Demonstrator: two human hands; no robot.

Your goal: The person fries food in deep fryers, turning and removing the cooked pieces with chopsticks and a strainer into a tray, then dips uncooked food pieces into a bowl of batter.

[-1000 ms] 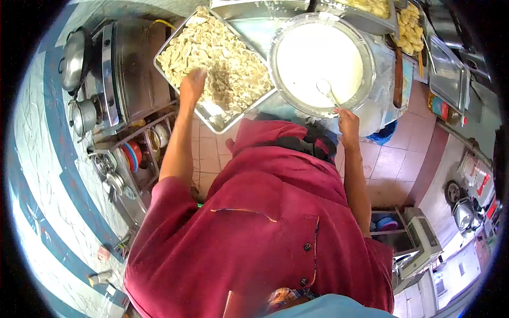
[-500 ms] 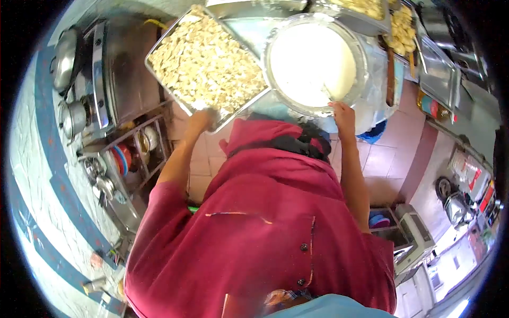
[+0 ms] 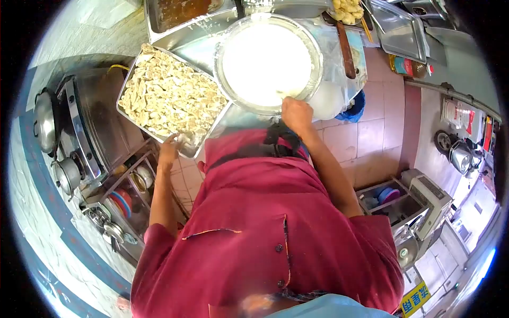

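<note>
My left hand [image 3: 168, 151] is at the near corner of a metal tray [image 3: 211, 132] spread with pale, flat food pieces [image 3: 169, 95]. Its fingers reach over the rim beside a whitish clump, and their tips are blurred among the pieces. To the right of the tray stands a large round bowl [image 3: 316, 71] holding white, glaring batter [image 3: 265, 63]. My right hand [image 3: 297, 113] is closed at the bowl's near rim, around a thin utensil mostly hidden by the fingers.
A deep metal pan [image 3: 228, 21] is behind the tray. Right of the bowl lie a brown wooden handle [image 3: 346, 53], an empty metal tray [image 3: 397, 29] and an oil bottle [image 3: 408, 66]. A dark-topped stove [image 3: 106, 106] stands at left. A blue bag [image 3: 353, 107] hangs below the table edge.
The view has shifted, so the tray and bowl appear further left. My left hand has moved to the tray's outer near edge. My right hand remains at the bowl's rim, now covering the utensil more.
</note>
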